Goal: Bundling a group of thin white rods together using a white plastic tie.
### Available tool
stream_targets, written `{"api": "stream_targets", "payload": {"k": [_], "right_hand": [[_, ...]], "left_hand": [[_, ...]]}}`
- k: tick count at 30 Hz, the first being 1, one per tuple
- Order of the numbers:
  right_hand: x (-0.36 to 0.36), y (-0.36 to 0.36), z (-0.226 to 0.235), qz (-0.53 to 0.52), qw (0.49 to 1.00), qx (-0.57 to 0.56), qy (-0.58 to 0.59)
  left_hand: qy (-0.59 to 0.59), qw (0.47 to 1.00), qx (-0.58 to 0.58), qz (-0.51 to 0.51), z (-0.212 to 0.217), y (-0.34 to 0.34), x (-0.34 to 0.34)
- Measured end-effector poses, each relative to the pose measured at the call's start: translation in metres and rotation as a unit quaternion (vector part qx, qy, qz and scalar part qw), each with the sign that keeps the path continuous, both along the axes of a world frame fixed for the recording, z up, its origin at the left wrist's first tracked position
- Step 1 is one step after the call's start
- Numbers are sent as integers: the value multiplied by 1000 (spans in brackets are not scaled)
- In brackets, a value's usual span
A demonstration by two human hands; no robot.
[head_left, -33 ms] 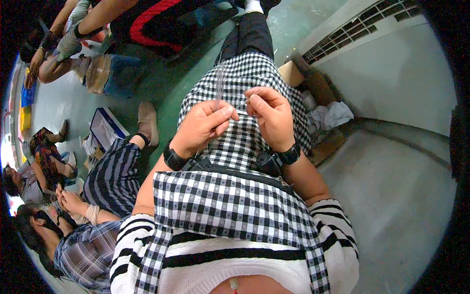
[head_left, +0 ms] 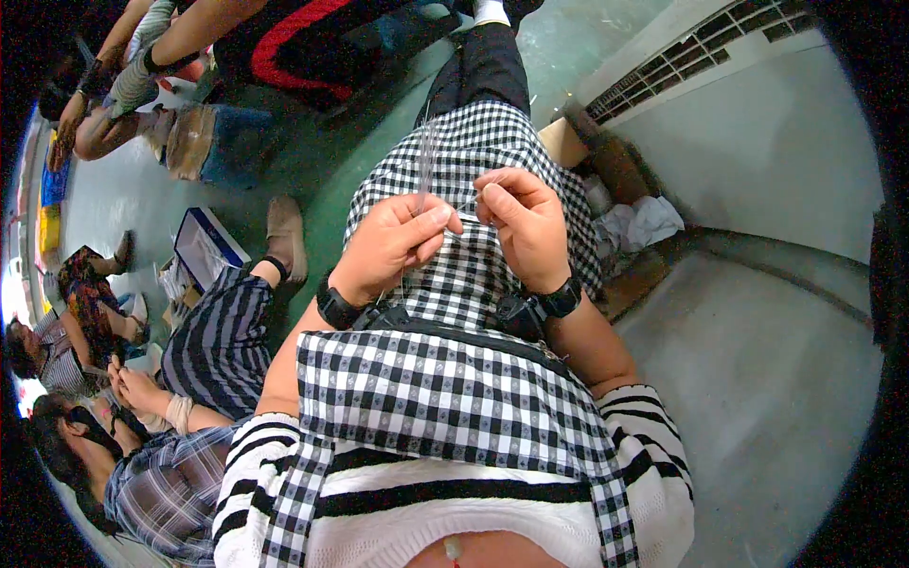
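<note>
The apron (head_left: pixel 445 398) over the person's lap is a black-and-white check, and the same check covers the cloth (head_left: pixel 454 161) spread further along the legs. Beneath it the jumper (head_left: pixel 398 511) is white with broad black stripes. Both wrists carry black bands (head_left: pixel 336 308). The strands (head_left: pixel 426 156) pinched in the left hand (head_left: pixel 393 241) are pale and almost clear. The trousers (head_left: pixel 483 66) are black. The floor (head_left: pixel 322 161) is green by the legs and grey at the right edge. A neighbour's trousers (head_left: pixel 213 346) are dark with thin white stripes, another's shirt (head_left: pixel 156 492) blue plaid. A box (head_left: pixel 204 246) has a blue rim.
</note>
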State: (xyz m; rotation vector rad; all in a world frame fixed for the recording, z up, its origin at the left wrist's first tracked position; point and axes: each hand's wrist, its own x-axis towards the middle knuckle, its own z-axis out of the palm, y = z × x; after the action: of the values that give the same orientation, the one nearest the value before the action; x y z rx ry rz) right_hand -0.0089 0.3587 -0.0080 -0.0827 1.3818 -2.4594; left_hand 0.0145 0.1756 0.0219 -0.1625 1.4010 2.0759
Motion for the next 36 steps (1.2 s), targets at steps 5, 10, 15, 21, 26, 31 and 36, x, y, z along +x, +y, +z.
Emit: {"api": "stream_targets", "payload": {"k": [5, 10, 15, 21, 26, 31, 36], "right_hand": [[-4, 5, 0, -63, 997, 23, 30], [-18, 21, 1, -152, 988, -27, 15], [-27, 30, 0, -175, 984, -35, 2], [-24, 24, 2, -320, 904, 242, 147], [-15, 8, 19, -156, 747, 448, 466], [-11, 7, 8, -110, 756, 454, 458], [-10, 8, 15, -93, 850, 395, 337]], "left_hand": [[-3, 1000, 17, -13, -2, 0, 1], [7, 1000, 0, -7, -2, -1, 0], [10, 1000, -25, 10, 1, 1, 0], [14, 997, -45, 64, -4, -2, -1], [10, 996, -27, 82, -6, -2, 1], [40, 997, -36, 56, -3, -2, 3], [52, 987, -118, 91, 1, -1, 1]]}}
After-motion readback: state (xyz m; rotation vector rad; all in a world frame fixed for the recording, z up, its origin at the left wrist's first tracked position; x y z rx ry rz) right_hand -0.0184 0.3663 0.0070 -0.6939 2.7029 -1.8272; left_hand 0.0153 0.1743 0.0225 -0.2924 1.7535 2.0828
